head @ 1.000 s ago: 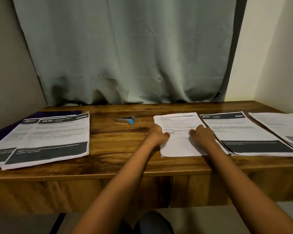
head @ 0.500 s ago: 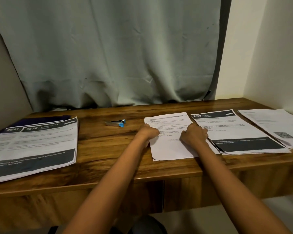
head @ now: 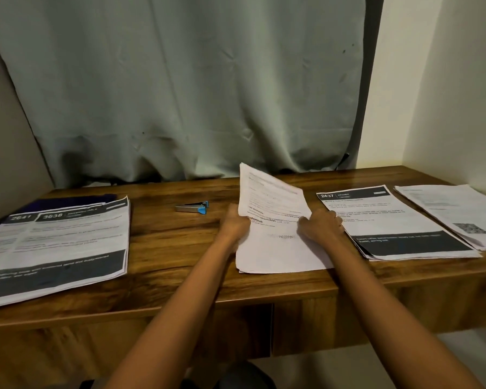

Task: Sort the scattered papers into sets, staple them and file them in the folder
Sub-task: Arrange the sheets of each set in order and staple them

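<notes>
I'm pinching the white printed paper stack (head: pixel 275 203), left hand (head: pixel 233 230) at nine o'clock, right hand (head: pixel 320 228) at three; it's looking light, floppy, likely slippery.

Single view: a wide-angle head camera above the near edge of the bench (head: pixel 157 248) faces forward and down. Both forearms enter from the bottom edge. The left hand (head: pixel 233 223) and right hand (head: pixel 320 226) sit mid-frame on the sheet stack (head: pixel 275 248), at close range. A curtain (head: pixel 180 80) fills the upper half.
</notes>
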### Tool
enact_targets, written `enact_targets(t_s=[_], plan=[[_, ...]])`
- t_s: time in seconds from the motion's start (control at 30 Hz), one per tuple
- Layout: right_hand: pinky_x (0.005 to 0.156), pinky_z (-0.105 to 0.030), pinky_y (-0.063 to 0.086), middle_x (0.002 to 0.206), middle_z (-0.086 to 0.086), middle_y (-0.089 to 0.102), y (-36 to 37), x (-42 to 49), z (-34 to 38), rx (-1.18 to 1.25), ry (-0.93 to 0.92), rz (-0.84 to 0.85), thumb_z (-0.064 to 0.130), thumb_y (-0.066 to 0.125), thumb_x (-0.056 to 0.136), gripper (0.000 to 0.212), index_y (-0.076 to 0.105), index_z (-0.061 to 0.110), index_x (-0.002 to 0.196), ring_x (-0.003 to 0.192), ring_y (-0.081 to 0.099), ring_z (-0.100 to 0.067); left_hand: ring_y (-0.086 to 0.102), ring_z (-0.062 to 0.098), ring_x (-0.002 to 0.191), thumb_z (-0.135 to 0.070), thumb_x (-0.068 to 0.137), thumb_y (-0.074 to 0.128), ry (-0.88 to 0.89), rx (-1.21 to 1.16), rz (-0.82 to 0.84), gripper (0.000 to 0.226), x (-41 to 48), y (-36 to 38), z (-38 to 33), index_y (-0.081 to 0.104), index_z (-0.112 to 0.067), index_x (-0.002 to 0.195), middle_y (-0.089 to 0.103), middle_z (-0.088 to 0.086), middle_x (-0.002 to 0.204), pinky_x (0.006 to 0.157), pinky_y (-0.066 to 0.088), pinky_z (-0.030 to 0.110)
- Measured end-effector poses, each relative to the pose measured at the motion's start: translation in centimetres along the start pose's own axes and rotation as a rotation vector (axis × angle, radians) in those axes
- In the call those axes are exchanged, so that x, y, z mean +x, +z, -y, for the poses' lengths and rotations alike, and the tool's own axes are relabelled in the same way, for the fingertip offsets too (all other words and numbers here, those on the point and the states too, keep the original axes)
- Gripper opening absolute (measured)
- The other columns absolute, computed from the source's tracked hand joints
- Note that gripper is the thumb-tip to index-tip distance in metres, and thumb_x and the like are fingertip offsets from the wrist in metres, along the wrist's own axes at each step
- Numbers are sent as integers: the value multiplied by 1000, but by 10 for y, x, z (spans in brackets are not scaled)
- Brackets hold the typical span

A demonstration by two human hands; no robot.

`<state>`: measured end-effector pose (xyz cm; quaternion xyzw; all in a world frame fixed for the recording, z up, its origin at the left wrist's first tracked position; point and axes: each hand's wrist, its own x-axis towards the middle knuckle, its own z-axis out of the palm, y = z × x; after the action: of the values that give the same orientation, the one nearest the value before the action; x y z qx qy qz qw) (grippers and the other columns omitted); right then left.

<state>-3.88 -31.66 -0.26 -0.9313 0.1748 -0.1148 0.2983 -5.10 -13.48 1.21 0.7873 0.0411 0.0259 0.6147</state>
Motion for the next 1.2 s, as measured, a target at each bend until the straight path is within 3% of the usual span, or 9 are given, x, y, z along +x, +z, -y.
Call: enact_targets(t_s=[0.1, 0.2, 0.27, 0.33, 0.43, 0.67, 0.83, 1.03, 1.2], plan=[[102, -46, 40, 133, -11, 54, -6, 6, 5, 205, -35, 84, 43, 50, 91, 48, 55, 13, 128, 121, 49, -36, 60, 17, 95, -2, 95, 49, 138, -76, -63, 26, 1, -18, 2, 44, -17, 115, 60, 2, 114, 72, 54, 31], [89, -44, 50, 124, -4, 62, -14, 10, 22, 414, -40, 183, 46, 47, 93, 47, 55, 15, 126, 105, 61, -29, 63, 25, 104, -1, 94, 47, 241, -163, -102, 25, 4, -41, 2, 48, -25, 102, 63, 9, 119, 90, 53, 47], [73, -35, 52, 113, 2, 64, -22, 9, 42, 609, -62, 240, 33, 45, 99, 30, 58, 15, 119, 90, 63, -21, 62, 25, 108, -3, 96, 47, 294, -178, -127, 23, 6, -56, -2, 48, -23, 107, 63, 7, 119, 95, 51, 48], [72, -38, 55, 110, 1, 66, -29, 10, 64, 793, -109, 242, 14, 45, 99, 22, 61, 13, 113, 89, 65, -21, 62, 19, 105, -4, 97, 47, 378, -146, -201, 20, 2, -71, -12, 47, -17, 112, 64, 5, 116, 92, 53, 37], [90, -47, 54, 111, -7, 70, -33, 8, 91, 968, -180, 229, 3, 43, 96, 25, 64, 16, 99, 97, 68, -27, 60, 7, 95, -1, 97, 45, 494, -128, -250, 21, 0, -93, -24, 45, -15, 113, 62, -3, 107, 78, 51, 15], [89, -39, 53, 109, -8, 68, -5, -11, 105, 987, -332, 188, 2, 41, 97, 24, 62, 13, 103, 98, 66, -23, 68, 8, 95, -21, 93, 60, 512, -231, -197, 27, -6, -136, -23, 52, -20, 119, 67, -7, 110, 74, 57, 23], [91, -40, 53, 112, -5, 68, -4, -14, 107, 1054, -398, 304, 12, 51, 98, 19, 57, 10, 116, 101, 66, -21, 71, 10, 89, -18, 93, 59, 530, -330, -183, 26, -12, -144, -33, 56, -15, 118, 70, -5, 105, 69, 58, 25], [79, -24, 55, 107, 0, 66, -32, -13, 129, 1094, -511, 237, 18, 50, 99, 25, 54, 8, 122, 90, 66, -10, 72, 14, 79, -10, 94, 56, 527, -450, -78, 21, -21, -146, -55, 57, -7, 115, 74, -2, 93, 60, 56, 24], [75, -29, 59, 98, -1, 70, -51, -17, 137, 1090, -557, 286, 13, 49, 99, 19, 60, 9, 114, 80, 69, -12, 71, 23, 86, -10, 94, 54, 417, -380, 79, 20, -19, -163, -76, 61, -10, 113, 73, 7, 104, 70, 60, 35]])
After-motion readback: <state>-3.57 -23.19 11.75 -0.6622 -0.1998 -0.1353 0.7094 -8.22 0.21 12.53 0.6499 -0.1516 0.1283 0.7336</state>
